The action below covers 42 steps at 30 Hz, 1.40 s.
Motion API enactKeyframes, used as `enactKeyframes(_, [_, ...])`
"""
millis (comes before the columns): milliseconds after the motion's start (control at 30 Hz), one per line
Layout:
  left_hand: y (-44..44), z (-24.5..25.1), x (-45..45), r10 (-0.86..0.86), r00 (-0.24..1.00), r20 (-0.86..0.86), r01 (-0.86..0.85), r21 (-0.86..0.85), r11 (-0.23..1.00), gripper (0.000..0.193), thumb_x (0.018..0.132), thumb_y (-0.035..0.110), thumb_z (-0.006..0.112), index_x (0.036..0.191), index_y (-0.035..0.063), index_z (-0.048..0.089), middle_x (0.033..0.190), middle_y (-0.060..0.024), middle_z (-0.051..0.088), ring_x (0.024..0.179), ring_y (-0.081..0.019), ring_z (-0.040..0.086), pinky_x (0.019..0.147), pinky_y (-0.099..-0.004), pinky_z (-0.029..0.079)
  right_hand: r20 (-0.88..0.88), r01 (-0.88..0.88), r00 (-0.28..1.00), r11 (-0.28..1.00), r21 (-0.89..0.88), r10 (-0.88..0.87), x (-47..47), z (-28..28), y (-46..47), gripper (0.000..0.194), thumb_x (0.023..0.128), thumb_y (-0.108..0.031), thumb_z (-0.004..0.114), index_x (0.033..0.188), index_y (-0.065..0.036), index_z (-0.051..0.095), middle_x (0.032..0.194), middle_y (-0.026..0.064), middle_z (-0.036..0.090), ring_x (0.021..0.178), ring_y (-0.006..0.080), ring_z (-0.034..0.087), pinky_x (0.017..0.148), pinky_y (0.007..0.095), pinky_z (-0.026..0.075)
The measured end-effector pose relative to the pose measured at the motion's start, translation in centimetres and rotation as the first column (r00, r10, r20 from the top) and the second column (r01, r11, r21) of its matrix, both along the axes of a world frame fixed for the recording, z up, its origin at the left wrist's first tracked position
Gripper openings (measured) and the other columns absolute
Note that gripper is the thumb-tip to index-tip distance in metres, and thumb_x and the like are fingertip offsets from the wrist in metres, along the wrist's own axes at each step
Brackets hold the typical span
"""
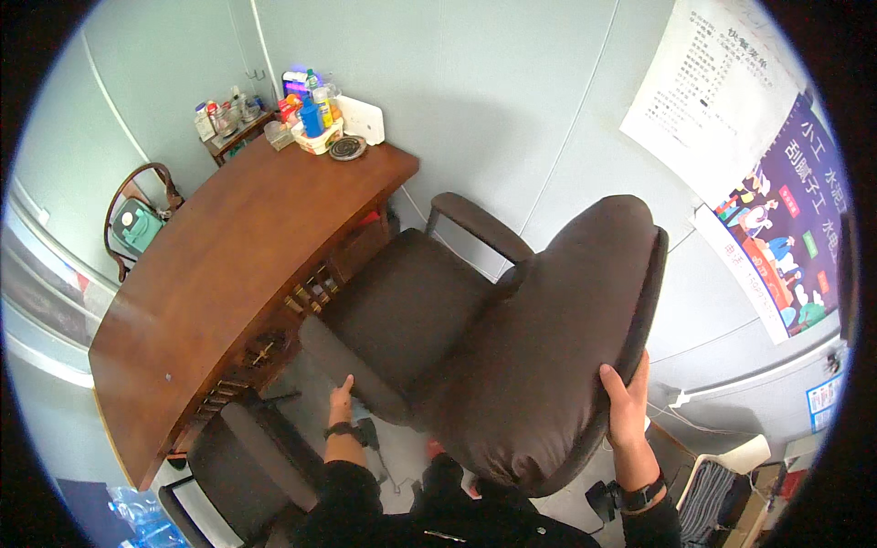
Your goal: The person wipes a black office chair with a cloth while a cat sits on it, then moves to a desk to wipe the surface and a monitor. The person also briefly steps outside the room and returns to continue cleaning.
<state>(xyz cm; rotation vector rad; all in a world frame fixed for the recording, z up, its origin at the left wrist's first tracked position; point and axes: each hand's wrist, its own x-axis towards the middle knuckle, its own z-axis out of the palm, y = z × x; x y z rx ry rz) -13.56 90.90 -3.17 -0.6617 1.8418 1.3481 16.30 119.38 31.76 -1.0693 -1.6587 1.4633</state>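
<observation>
A dark brown leather office chair [548, 329] stands directly before me, facing the wooden desk. My right hand [627, 404] grips the side edge of its backrest, thumb on the padded front and fingers behind. My left hand [342, 401] is at the chair's near armrest [356, 370], with the thumb on its edge and the other fingers mostly hidden beneath. The far armrest [479, 222] is beside the wall, and the seat [411, 301] lies between the two. Both wrists wear dark bands.
The curved wooden desk [253, 253] bears a tub of bottles [318, 140] and a coiled black disc [348, 147]. A second dark chair [240, 466] stands lower left, near plastic water bottles [147, 517]. Posters [788, 226] hang at right above a white-rimmed seat with a striped cushion [709, 493].
</observation>
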Motion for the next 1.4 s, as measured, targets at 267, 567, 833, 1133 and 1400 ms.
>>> enactKeyframes(267, [-5.5,-8.7,4.6,0.072,0.902,-0.426,-0.092,-0.026,0.995,0.081,0.077,0.034,0.076,0.134,-0.0067,0.034,0.129,-0.0221,0.049,0.114,-0.0331,0.052,0.094,-0.0434,0.044,-0.022,-0.020,1.000,0.999,0.046,0.021,-0.2,-1.5,0.5,0.061,0.088,-0.014,0.059,0.138,0.002,0.027,0.130,0.0180,0.042,0.117,0.0262,0.044,0.100,0.0368,0.036])
enactKeyframes(567, [-5.1,-6.3,15.6,-0.649,0.761,0.018,0.614,-0.342,0.711,0.065,0.090,0.037,0.054,0.139,-0.0008,0.033,0.140,-0.0189,0.040,0.123,-0.0345,0.045,0.101,-0.0446,0.038,0.335,-0.369,0.868,0.927,-0.062,0.368,19.5,-11.1,-10.2,0.059,0.098,-0.043,0.041,0.139,0.000,0.037,0.142,0.0185,0.039,0.128,0.0322,0.041,0.106,0.0423,0.035])
enactKeyframes(833, [6.0,8.8,37.2,-0.841,0.398,-0.366,0.869,0.445,0.217,0.052,0.099,0.032,0.044,0.140,0.0018,0.033,0.140,-0.0152,0.040,0.124,-0.0293,0.043,0.103,-0.0417,0.034,0.323,-0.013,0.945,0.991,-0.134,0.056,38.3,-16.1,-27.0,0.047,0.096,-0.036,0.047,0.121,0.002,0.055,0.124,0.0224,0.054,0.117,0.0342,0.051,0.100,0.0406,0.039])
enactKeyframes(1133, [6.2,18.3,61.2,-0.987,0.020,-0.161,0.517,0.846,-0.128,0.049,0.100,0.033,0.039,0.135,-0.0004,0.038,0.136,-0.0137,0.045,0.123,-0.0303,0.045,0.104,-0.0459,0.034,0.272,0.580,0.772,0.812,0.067,-0.575,52.2,-18.2,-40.9,0.035,0.091,-0.025,0.056,0.115,0.000,0.058,0.113,0.0198,0.059,0.109,0.0339,0.054,0.096,0.0405,0.042])
enactKeyframes(1400, [7.7,19.8,77.6,-0.822,-0.565,-0.075,0.309,0.904,-0.295,0.051,0.100,0.039,0.033,0.139,0.0061,0.037,0.140,-0.0123,0.044,0.128,-0.0302,0.042,0.107,-0.0481,0.032,0.392,0.947,-0.298,-0.217,0.237,-0.871,65.0,-24.7,-49.4,0.033,0.082,-0.015,0.063,0.111,-0.001,0.056,0.119,0.0175,0.053,0.114,0.0342,0.049,0.100,0.0418,0.038])
